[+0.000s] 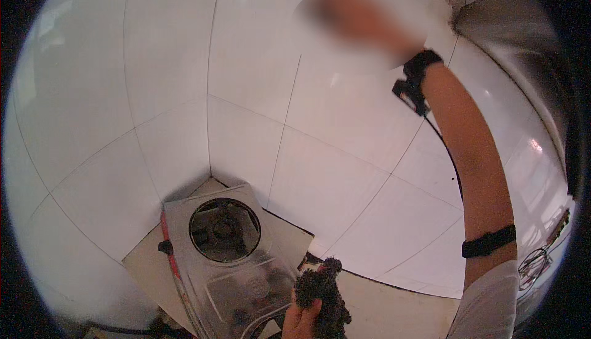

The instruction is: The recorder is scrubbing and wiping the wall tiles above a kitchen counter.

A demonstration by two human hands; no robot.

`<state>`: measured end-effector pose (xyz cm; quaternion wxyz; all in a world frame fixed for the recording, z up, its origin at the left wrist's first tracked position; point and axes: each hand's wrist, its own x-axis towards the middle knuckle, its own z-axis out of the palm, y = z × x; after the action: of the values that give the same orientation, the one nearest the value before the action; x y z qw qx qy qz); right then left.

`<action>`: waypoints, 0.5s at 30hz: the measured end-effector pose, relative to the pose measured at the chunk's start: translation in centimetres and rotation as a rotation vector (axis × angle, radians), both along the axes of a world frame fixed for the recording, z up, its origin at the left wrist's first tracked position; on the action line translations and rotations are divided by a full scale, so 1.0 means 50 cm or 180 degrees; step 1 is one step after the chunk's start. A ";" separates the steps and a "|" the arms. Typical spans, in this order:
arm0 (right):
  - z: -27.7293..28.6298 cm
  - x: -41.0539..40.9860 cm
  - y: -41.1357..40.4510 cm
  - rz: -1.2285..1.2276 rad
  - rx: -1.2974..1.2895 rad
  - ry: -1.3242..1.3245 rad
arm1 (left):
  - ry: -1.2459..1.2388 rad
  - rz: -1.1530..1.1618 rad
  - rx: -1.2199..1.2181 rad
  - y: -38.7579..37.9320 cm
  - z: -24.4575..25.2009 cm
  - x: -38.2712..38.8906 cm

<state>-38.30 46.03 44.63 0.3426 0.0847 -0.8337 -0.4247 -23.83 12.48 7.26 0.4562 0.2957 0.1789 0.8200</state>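
My left hand [300, 319] is at the bottom of the view, gripping a dark, shaggy bundle [318, 286], possibly a cloth or scrubbing pad. Just left of it stands a translucent plastic container [244, 272] with a round opening on top and a red strip down its left side. Dark shapes show dimly inside it. My right arm reaches up to the white tiled wall [323, 154]. The right hand [360, 18] is smeared by a blurred patch, so its fingers and anything in them cannot be made out. Black straps circle the wrist and forearm.
Two tiled walls meet in a corner [211, 176] behind the container. Beige floor tiles [397, 304] run along the wall's foot. At the upper right is a grey, smooth surface [521, 29] with a dirty edge. A tangle of thin wires [534, 267] lies at the right rim.
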 end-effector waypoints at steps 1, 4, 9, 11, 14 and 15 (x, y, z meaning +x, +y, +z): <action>-0.035 0.000 0.015 0.0320 0.0023 -0.0353 | 0.0614 0.0665 0.0142 0.014 -0.017 0.009; -0.210 0.020 -0.020 -0.0266 -0.0422 -0.1200 | 0.1193 0.1316 -0.0239 0.011 -0.064 0.024; -0.537 0.082 0.044 0.0167 -0.0583 -0.1947 | 0.3120 0.2461 -0.0745 -0.042 -0.096 0.009; -0.640 0.136 0.066 0.0229 -0.0469 -0.2181 | 0.3313 0.2615 -0.0864 -0.066 -0.117 0.014; -0.793 0.223 0.097 -0.0537 -0.1162 -0.3103 | 0.3684 0.2280 -0.1534 -0.120 -0.205 0.020; -0.810 0.262 0.081 -0.0708 -0.1215 -0.3167 | 0.3677 0.2271 -0.1510 -0.131 -0.181 0.015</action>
<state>-25.19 50.10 4.13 -0.1311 0.1230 -0.9615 -0.2081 -23.10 5.93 -1.81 0.0449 0.4987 0.6508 0.5707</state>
